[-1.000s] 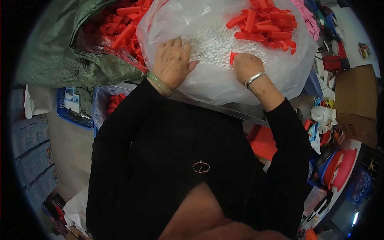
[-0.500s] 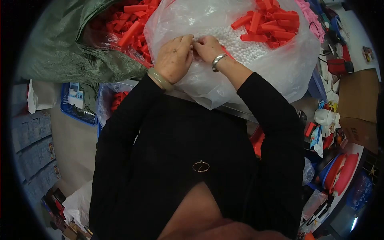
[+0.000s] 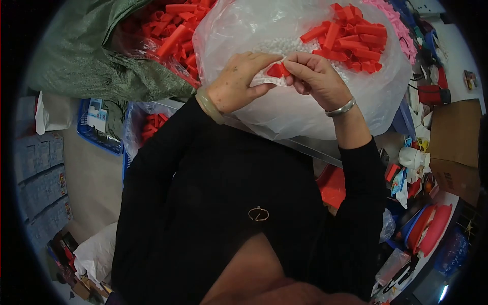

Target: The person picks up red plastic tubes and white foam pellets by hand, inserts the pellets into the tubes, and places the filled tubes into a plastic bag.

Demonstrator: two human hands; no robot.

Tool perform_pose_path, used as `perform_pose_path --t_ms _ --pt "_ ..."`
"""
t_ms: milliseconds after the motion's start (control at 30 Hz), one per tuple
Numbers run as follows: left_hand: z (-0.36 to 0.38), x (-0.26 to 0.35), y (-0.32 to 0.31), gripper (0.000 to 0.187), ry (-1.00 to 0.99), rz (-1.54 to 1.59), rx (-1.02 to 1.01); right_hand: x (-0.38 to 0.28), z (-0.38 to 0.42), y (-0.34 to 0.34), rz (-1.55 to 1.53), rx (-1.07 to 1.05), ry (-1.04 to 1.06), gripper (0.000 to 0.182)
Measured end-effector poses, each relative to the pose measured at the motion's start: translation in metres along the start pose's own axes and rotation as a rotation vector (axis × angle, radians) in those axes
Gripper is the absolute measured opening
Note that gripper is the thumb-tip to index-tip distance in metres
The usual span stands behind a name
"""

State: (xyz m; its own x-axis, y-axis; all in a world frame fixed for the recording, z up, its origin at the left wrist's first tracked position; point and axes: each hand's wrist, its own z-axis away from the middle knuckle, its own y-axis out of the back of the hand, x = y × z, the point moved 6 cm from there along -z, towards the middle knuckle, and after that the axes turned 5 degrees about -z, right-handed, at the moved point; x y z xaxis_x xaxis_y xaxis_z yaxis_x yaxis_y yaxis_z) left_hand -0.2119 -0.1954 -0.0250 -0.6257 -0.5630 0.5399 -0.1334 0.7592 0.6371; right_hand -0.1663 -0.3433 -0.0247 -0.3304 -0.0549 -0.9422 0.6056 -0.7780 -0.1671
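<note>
My right hand [image 3: 317, 79], with a silver bangle at the wrist, pinches a small red plastic piece [image 3: 285, 69] between thumb and fingertips. Close beside it is my left hand [image 3: 239, 81], wearing a pale green bangle, thumb and fingers apart around a white patch and some red at the held piece. Whether the left hand touches that piece I cannot make out. Both hands are over a clear plastic bag [image 3: 305, 119] of small white balls [image 3: 290, 47]. Several red plastic tubes [image 3: 351, 38] lie on the balls at the bag's right side.
A green woven sack [image 3: 66, 61] on the left opens onto more red tubes [image 3: 175, 38]. Below it stands a blue basket [image 3: 101, 142]. To the right are a cardboard box [image 3: 455, 145], a white jug-like item [image 3: 413, 158] and stacked coloured basins [image 3: 432, 229].
My right hand has moved right and toward me, turning so the red piece shows. My left hand has shifted slightly right and opened its thumb away from the fingers.
</note>
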Motion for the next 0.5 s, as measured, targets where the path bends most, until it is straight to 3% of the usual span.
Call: perform_pose_path --t_ms 100,200,267,300,367,433,500 --pt "0.0 -0.001 -0.01 0.038 0.02 0.174 -0.005 -0.012 0.007 -0.005 0.082 -0.04 0.069 0.018" --pt "0.001 -0.002 -0.013 0.026 0.108 0.296 -0.062 -0.02 0.014 -0.009 0.259 0.133 0.168 0.019" --pt "0.0 0.001 -0.017 0.02 0.168 0.285 -0.113 -0.031 0.024 -0.011 0.48 0.279 0.42 0.016" --pt "0.0 0.002 -0.016 0.018 0.213 0.287 -0.109 -0.029 0.026 -0.016 0.476 0.28 0.418 0.016" --pt "0.0 0.007 -0.013 0.015 0.261 0.29 -0.108 -0.047 0.043 -0.043 0.948 0.407 0.805 0.019" --pt "0.001 0.01 -0.002 0.017 0.323 0.352 -0.024 -0.042 0.044 -0.062 0.977 0.358 0.719 0.027" --pt "0.007 0.007 0.0 0.019 0.295 0.35 0.014 -0.034 0.048 -0.078 1.031 0.451 0.909 0.038"
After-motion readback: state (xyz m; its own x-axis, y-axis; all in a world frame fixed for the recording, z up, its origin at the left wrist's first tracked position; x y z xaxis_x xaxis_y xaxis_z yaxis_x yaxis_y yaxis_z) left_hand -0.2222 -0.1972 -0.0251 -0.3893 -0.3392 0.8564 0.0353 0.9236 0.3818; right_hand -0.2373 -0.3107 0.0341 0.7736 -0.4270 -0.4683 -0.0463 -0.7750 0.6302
